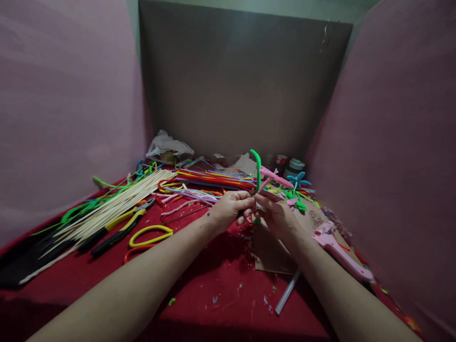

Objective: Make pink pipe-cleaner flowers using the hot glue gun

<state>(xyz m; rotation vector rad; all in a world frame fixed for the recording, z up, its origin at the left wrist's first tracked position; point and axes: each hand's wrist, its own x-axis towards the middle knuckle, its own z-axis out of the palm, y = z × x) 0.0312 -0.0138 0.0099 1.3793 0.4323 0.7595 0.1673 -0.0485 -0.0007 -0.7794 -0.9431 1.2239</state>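
My left hand and my right hand meet above the middle of the red-covered table. Both are closed, their fingertips pinching the lower part of a pipe cleaner piece. A bent green pipe cleaner rises upright from between them. Pink fuzzy strips slant up to the right from the same spot, over my right hand. The fingers hide where the green and pink parts join. Below my right hand lies a piece of cardboard. To its right rests a pink glue gun, partly behind my forearm.
Wooden skewers, pliers and a yellow loop handle lie at left. Bundled coloured pipe cleaners stretch behind my hands. A plastic bag and jars stand at the back. A translucent stick lies near the front.
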